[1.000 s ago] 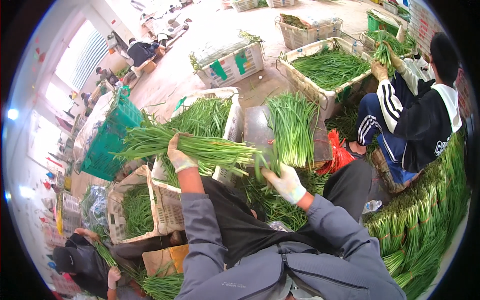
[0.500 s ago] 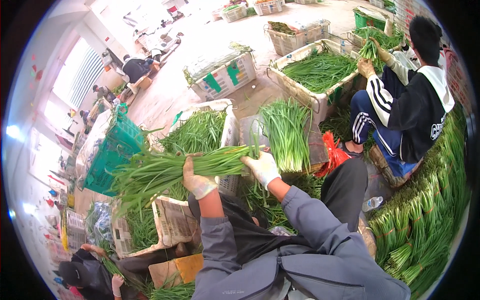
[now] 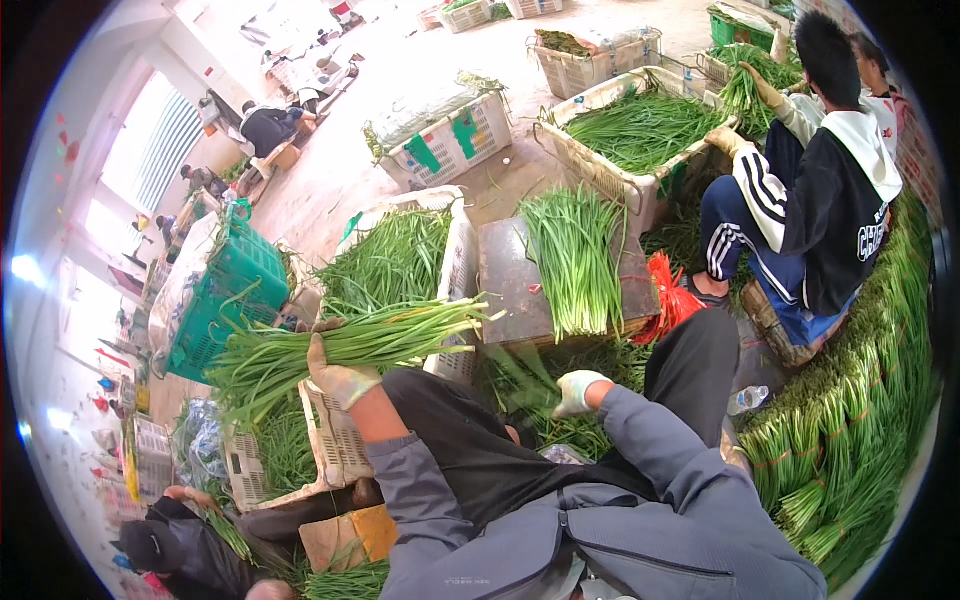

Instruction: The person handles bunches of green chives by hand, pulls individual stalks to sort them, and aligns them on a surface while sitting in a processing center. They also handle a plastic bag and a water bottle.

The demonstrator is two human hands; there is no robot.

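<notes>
My left hand (image 3: pixel 340 374), in a pale stained glove, is closed around a loose bunch of green chives (image 3: pixel 390 338). The bunch lies level, its leafy ends drooping left over a crate and its paler stem ends pointing right. My right hand (image 3: pixel 580 392), also gloved, is low between my knees with its fingers curled. Motion-blurred chive leaves (image 3: pixel 532 372) trail from it, above scattered chive leaves (image 3: pixel 545 425) on the floor. Straight ahead, a neat pile of chives (image 3: pixel 572 265) rests on a dark low board (image 3: pixel 506 280).
A white crate of chives (image 3: pixel 455 245) stands ahead left, beside a green crate (image 3: pixel 215 310). Red plastic ties (image 3: pixel 672 300) lie right of the board. A co-worker (image 3: pixel 830 190) sits at the right, near tied chive bundles (image 3: pixel 850 430) and a plastic bottle (image 3: pixel 747 400). Another person (image 3: pixel 190 545) works lower left.
My right hand has left the stem end of the bunch and dropped toward my knees with leaves. My left hand has shifted left with the bunch. The co-worker's near hand has moved onto the crate's edge.
</notes>
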